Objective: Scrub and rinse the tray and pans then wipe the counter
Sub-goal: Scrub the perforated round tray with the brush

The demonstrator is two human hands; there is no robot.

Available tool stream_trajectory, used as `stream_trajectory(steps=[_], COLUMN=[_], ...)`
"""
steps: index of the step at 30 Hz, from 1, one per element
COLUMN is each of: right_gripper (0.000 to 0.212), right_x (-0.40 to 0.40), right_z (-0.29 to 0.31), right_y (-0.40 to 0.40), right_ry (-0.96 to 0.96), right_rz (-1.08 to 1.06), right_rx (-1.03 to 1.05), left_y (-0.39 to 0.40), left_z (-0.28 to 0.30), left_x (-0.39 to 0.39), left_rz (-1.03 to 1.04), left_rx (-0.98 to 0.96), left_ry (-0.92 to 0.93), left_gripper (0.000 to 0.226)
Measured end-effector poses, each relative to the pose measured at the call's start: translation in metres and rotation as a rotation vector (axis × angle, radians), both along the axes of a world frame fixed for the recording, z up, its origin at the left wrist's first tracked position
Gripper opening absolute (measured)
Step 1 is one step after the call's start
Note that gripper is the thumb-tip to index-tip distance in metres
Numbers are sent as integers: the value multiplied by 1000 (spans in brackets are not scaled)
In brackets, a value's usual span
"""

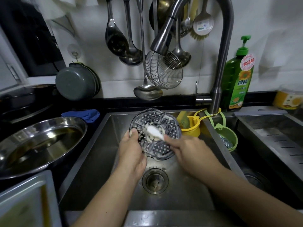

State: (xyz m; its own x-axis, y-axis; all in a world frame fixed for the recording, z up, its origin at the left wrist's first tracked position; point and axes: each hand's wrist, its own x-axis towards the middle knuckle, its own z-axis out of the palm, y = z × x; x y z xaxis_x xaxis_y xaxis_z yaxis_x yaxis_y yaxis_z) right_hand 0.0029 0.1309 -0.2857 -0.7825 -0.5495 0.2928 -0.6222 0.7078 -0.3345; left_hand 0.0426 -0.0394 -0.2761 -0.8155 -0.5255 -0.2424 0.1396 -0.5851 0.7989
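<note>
Over the sink (91,161), hands: both work above the drain (155,180)
Left hand (132,151): fingers curled round the left rim of the perforated steamer tray (155,122), thumb on its face, holding it tilted
Right hand (191,153): fingers closed on the handle of a white brush (155,132), its head pressed on the tray's centre
Steamer tray: soapy, held above the drain, below the faucet (164,40)
Round steel pan (41,143): on the table left of the sink, holding brownish liquid
Blue cloth (83,114): on the table at the sink's back left corner
Yellow holder (191,126): at the sink's back right, with a sponge (183,119)
Green soap bottle (238,79): right of the faucet, against the wall
Ladles and wire skimmer (164,72): hanging on the wall behind the sink
</note>
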Motion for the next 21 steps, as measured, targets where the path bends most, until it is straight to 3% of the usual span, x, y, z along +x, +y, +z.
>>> stream_trajectory(steps=[3, 6, 8, 12, 17, 21], right_gripper=[44, 45, 46, 46, 46, 46], right_x=[17, -2, 1, -7, 10, -12], right_z=[-3, 0, -1, -3, -3, 7], right_y=[-4, 0, -3, 2, -9, 2], right_ry=[-48, 46, 18, 37, 27, 96], right_rz=[134, -20, -9, -55, 125, -92], right_rx=[93, 53, 34, -79, -38, 20], left_y=[-4, -1, 3, 12, 10, 19], left_z=[2, 7, 8, 7, 1, -1], left_x=[-1, 1, 4, 5, 2, 7], left_rz=[29, -60, -157, -253, -223, -344], left_rx=[39, 64, 40, -5, -151, -314], left_ry=[33, 53, 75, 125, 51, -44], left_gripper=[23, 23, 21, 53, 46, 31])
